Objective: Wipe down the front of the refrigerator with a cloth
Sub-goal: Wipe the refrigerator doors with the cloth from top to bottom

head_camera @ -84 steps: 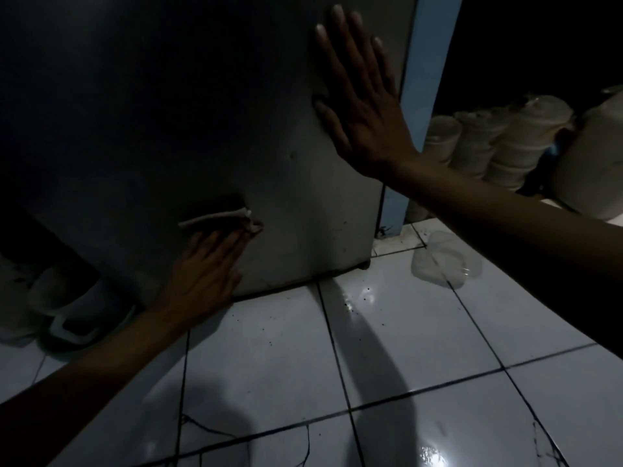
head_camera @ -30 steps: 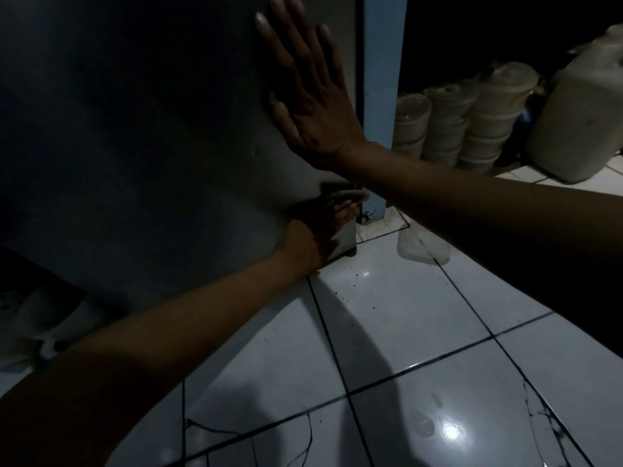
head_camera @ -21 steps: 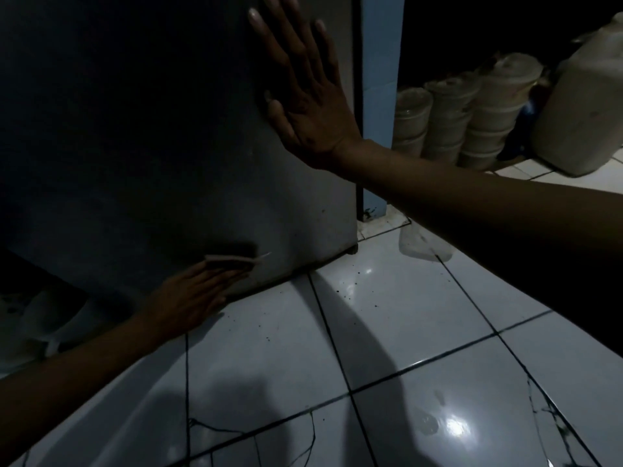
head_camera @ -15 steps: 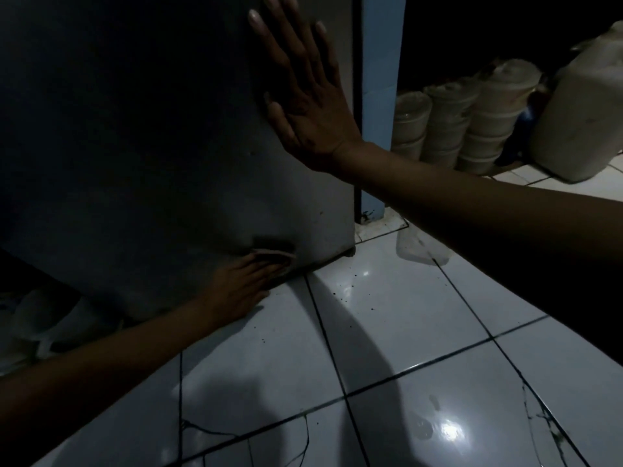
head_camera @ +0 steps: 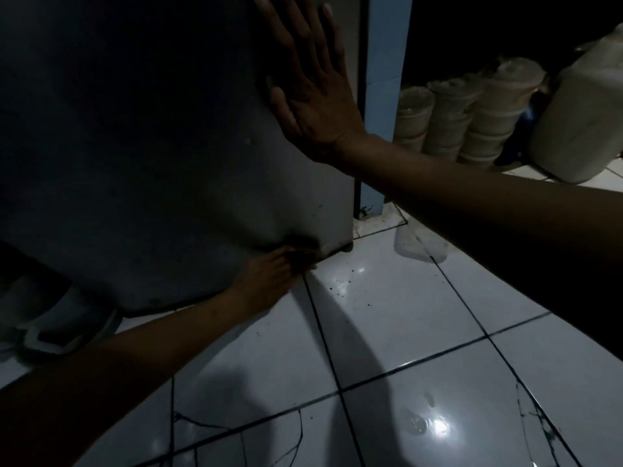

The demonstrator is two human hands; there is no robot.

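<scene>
A dim fridge (head_camera: pixel 168 146) is standing on white floor tiles (head_camera: pixel 387 315), filling the upper left. The right hand (head_camera: pixel 313 92) is pressing flat against it, fingers spread; the left hand (head_camera: pixel 269 281) is pressing a cloth (head_camera: pixel 303 257) at its bottom edge, fingers straight.

refrigerator (head_camera: pixel 168 146) grey | floor tiles (head_camera: pixel 387 315) white, dark grout | pillar (head_camera: pixel 384 96) blue

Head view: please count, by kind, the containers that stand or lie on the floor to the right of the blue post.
Stacks of lidded tubs: 3
Large pale jerrycan: 1
Clear plastic container lying on the tiles: 1
Total: 5
The single tubs within each stack are too dim to count.
</scene>
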